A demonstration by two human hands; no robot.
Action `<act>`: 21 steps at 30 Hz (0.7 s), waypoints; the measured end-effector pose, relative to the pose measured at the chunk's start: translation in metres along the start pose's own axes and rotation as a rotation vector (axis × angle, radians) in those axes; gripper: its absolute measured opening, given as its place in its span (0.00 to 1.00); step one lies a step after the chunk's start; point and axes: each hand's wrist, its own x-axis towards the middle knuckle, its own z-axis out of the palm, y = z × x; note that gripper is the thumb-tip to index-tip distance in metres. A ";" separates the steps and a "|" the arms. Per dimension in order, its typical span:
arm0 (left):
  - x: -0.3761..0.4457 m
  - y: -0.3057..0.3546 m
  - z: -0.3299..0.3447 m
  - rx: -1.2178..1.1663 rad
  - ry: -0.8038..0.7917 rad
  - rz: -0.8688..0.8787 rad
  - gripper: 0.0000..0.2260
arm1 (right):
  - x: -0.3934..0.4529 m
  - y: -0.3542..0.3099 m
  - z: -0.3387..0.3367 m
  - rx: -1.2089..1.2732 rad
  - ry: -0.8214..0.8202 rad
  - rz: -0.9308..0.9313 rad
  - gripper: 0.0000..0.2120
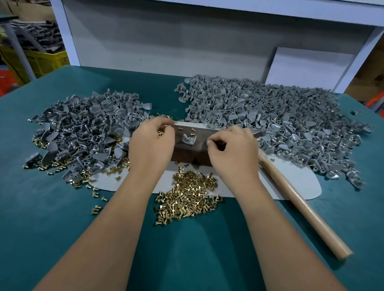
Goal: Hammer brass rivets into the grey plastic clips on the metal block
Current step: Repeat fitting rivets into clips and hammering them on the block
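Resting at the near centre of the green table [39, 212], the metal block [187, 148] carries one grey clip [188, 139] and a few loose rivets on top. Left of the block, the left hand [151, 142] curls its fingers around several brass rivets [159, 133]. Right of the block, the right hand [233, 153] has fingers curled with thumb and forefinger pinched together; what they pinch cannot be told. A rivet pile [187, 195] lies just in front of the block, clip heaps [271, 115] behind it, and a wooden handle [302, 207] to its right.
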 end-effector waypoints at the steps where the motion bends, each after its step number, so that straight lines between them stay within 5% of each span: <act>1: -0.001 0.000 0.000 0.023 0.000 0.010 0.12 | 0.001 0.000 0.000 -0.006 -0.007 0.003 0.04; 10: -0.004 0.004 0.000 0.106 0.036 0.044 0.11 | 0.000 -0.001 0.003 -0.136 -0.030 -0.073 0.06; 16: -0.006 0.005 0.000 0.057 -0.033 0.230 0.12 | 0.005 0.004 -0.013 -0.098 -0.158 -0.105 0.06; 21: -0.010 0.008 0.000 0.088 -0.098 0.280 0.10 | 0.010 0.000 -0.019 -0.031 -0.244 0.013 0.05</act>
